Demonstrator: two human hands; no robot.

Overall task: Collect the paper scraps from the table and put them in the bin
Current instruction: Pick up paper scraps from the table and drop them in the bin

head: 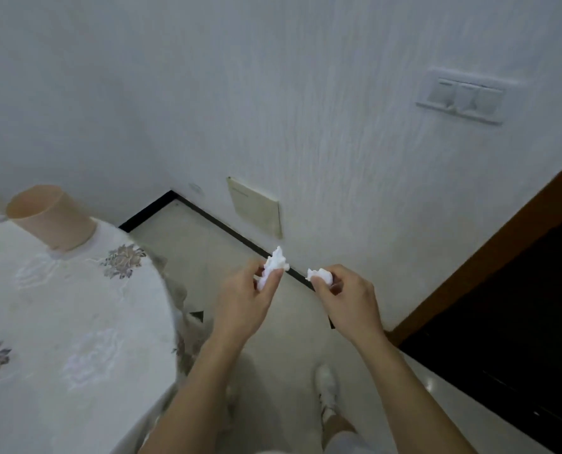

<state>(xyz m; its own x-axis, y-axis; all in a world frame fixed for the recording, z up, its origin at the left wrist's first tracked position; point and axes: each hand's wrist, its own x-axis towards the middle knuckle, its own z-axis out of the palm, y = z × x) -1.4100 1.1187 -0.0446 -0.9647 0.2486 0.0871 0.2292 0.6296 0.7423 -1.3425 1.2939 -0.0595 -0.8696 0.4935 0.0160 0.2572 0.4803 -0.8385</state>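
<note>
I stand beside the table, both arms stretched out in front of me over the pale tiled floor (187, 244). My left hand (243, 299) is closed around a crumpled white paper scrap (274, 265); my thumb and fingers pinch its lower part, and the ragged upper end sticks out above my fingertips. My right hand (348, 296) is clamped on a smaller crumpled white paper scrap (319, 276), held between thumb and forefinger, with most of it showing at the left of my knuckles. The two scraps are near each other but apart, with a gap between my hands.

To my left is the round table covered in a white cloth with grey-purple flower patterns (60, 322). On its far edge stands a peach-coloured cylindrical plastic bin (50, 217), open at the top; the wide lens makes it look tilted, and I cannot see inside it. It is well apart from both my hands, far and to the left.

Ahead of me is a textured white wall (273, 93) with a white triple switch plate (463, 96) up on the right and a cream rectangular cover panel (256, 208) low down. A dark doorway with a brown wooden frame (489, 250) is at the right. My white shoe (327, 388) shows on the floor below my right forearm.
</note>
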